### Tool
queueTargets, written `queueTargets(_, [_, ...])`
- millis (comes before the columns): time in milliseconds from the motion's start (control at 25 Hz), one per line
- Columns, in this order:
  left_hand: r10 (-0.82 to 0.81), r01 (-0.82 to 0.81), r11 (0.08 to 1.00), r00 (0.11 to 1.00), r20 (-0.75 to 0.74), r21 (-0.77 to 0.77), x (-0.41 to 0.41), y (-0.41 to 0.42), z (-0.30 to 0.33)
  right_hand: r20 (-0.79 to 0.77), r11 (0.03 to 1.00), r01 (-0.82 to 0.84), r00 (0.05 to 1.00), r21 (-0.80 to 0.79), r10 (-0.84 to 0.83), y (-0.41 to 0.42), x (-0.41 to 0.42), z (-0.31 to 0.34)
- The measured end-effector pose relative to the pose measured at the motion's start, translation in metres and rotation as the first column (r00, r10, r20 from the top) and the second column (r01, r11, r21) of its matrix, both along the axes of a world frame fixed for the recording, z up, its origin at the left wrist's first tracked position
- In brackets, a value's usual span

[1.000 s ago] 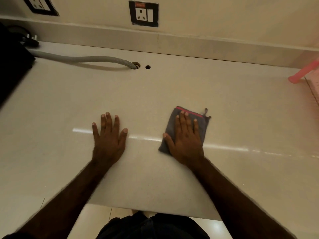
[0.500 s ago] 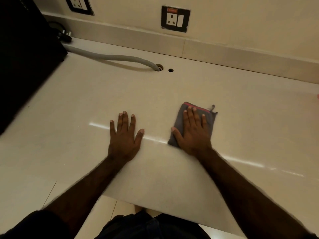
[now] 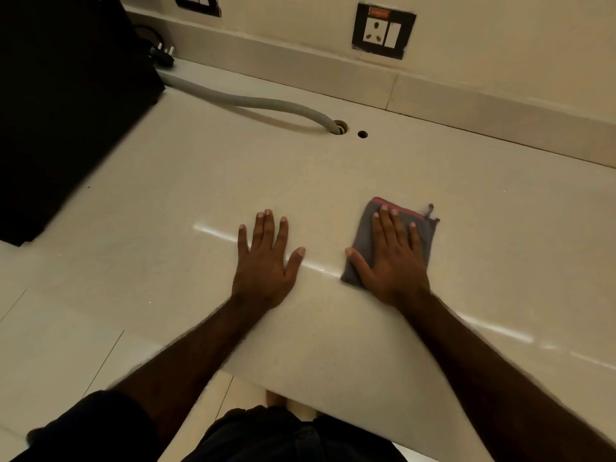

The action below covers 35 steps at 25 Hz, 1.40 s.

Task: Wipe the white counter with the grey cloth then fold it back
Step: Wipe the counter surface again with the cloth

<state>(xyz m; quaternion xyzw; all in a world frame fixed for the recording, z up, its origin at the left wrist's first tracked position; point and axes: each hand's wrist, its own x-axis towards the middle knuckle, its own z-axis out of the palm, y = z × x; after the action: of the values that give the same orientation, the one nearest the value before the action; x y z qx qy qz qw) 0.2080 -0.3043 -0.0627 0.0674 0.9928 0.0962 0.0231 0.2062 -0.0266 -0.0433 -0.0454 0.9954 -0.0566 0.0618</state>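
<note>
Currently, both hands lie flat on the white counter, fingers straight. The right hand presses palm-down on the folded grey cloth, which lies near the counter's front edge; its pink-trimmed far edge shows just beyond the fingertips. The left hand rests on bare counter beside the cloth, apart from it and grasping nothing. A grey corrugated hose runs into a hole near the backsplash, below a wall socket.
</note>
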Motion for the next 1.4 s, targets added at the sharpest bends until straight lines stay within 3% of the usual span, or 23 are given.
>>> queueTargets(80, [0.011,-0.012,1.000,1.000,-0.009,-0.021,0.000,0.001,0.000,0.006,1.000,-0.003,1.000,-0.012,0.003,-0.032,-0.014,-0.002])
queueTargets(200, [0.002,-0.002,1.000,1.000,-0.012,-0.021,-0.001,0.001,0.000,0.006,0.990,-0.137,0.991,-0.044,0.137,-0.061,0.017,-0.007])
queueTargets(440, [0.006,-0.006,1.000,1.000,0.010,0.011,-0.002,-0.001,0.001,-0.004,0.953,-0.292,0.956,-0.075,0.293,-0.033,0.116,-0.007])
queueTargets(640, [0.014,-0.014,1.000,1.000,0.009,0.018,0.000,-0.002,0.009,-0.001,0.934,-0.351,0.936,-0.067,0.351,-0.065,0.081,-0.005])
queueTargets(760, [0.060,-0.060,0.996,0.998,-0.008,-0.059,0.002,-0.003,0.011,0.016,0.964,-0.264,0.964,-0.018,0.265,-0.074,0.018,-0.001])
queueTargets(880, [0.081,-0.080,0.996,0.996,0.025,-0.031,0.003,-0.014,0.010,0.035,0.989,-0.144,0.989,-0.017,0.145,-0.051,-0.015,0.003])
queueTargets(1080, [0.155,-0.155,0.988,0.988,-0.027,-0.021,0.013,-0.042,0.009,-0.010,0.999,0.029,1.000,-0.045,-0.029,-0.013,0.035,-0.002])
queueTargets(1240, [0.219,-0.219,0.975,0.976,0.006,0.033,0.016,-0.045,0.012,0.002,0.986,-0.146,0.989,-0.080,0.146,-0.052,0.094,-0.010])
queueTargets(1400, [0.220,-0.221,0.974,0.975,0.020,0.047,0.017,-0.043,0.015,-0.039,0.953,-0.287,0.958,-0.101,0.285,-0.108,0.080,-0.015])
